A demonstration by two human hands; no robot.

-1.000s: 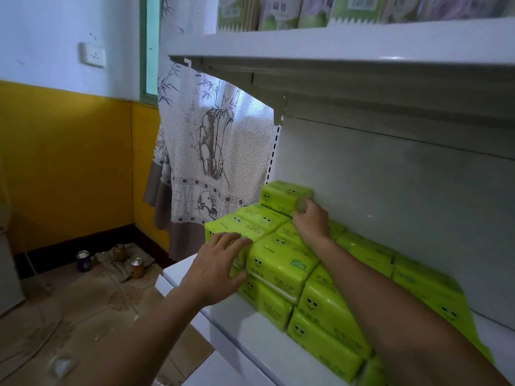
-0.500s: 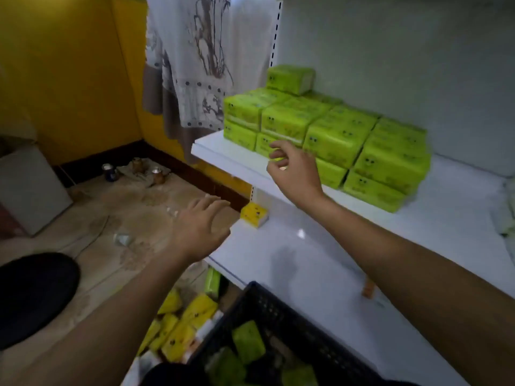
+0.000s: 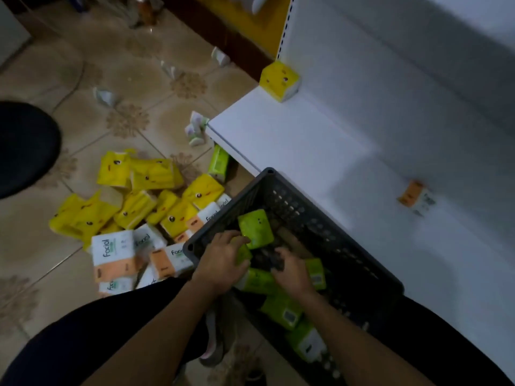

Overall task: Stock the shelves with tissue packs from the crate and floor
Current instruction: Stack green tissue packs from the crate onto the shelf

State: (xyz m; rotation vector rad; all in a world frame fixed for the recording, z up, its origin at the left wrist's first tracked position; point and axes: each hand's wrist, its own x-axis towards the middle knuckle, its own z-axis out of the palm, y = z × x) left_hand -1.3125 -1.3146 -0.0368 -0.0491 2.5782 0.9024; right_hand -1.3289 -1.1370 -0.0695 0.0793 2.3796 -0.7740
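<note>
Left hand (image 3: 223,264) curls its fingers round a glossy green pack (image 3: 244,256) inside the dark plastic crate (image 3: 306,215), whose walls are a grid of small holes. Right hand (image 3: 292,273) reaches in beside it with fingers bent downward; whether it grips anything cannot be told. More soft, rectangular green tissue packs (image 3: 255,228) lie loose in the crate. Yellow packs (image 3: 178,215) and white-and-orange packs (image 3: 111,253) are heaped on the patterned tile floor (image 3: 125,79). A blocky yellow shelf pack (image 3: 280,80) and a small orange-and-white pack (image 3: 416,197) sit well apart on the smooth white shelf (image 3: 306,140).
</note>
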